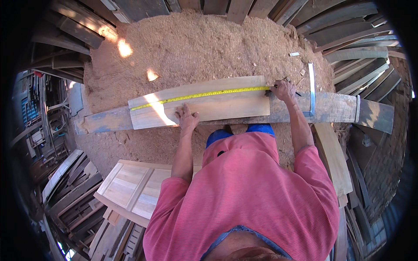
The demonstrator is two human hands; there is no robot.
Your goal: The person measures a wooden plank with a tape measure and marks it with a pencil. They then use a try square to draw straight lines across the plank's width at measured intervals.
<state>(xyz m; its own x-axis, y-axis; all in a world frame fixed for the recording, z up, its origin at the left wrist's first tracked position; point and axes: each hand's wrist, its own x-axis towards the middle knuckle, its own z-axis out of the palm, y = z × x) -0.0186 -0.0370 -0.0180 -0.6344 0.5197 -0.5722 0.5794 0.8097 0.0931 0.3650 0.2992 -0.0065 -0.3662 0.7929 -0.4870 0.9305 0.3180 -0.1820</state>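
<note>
We see a large heap of sawdust (196,48) filling the middle of the ground, and we place everything else by it. Beyond its far edge, dark planks (143,8) lean in a row. To its right, curved grey boards (361,65) are stacked in a fan, and a metal square (311,89) stands at the heap's right-hand edge. Two small pale scraps (294,54) lie on the sawdust near that corner. On the near side of the heap, to the left, a pale panelled door leaf (130,187) lies flat, with a pile of weathered offcuts (74,191) just beside it.
</note>
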